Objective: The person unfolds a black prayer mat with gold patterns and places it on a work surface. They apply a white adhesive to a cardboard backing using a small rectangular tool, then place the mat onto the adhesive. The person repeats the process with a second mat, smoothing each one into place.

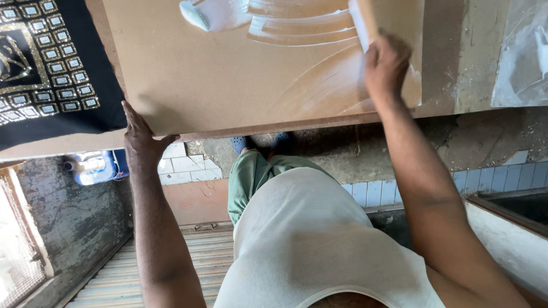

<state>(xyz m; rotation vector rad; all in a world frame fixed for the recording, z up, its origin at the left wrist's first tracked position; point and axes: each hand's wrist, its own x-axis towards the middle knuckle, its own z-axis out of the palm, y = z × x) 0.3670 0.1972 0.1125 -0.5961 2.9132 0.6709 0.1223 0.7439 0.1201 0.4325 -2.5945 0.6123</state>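
A large brown board (217, 74) lies flat in front of me, smeared with streaks of pale whitish glue or paste (285, 25) near its far middle. My left hand (140, 137) rests on the board's near edge at the left, fingers flat along it. My right hand (387, 65) is closed on a flat pale scraper-like piece (365, 23) pressed onto the board at the right, beside the paste streaks.
A black cloth with gold patterned squares (45, 68) lies left of the board. Clear plastic sheeting (522, 57) sits at the far right. Below are a tiled wall (182, 165), a plastic container (94, 167), my green trousers (251, 177) and a ridged floor (188, 262).
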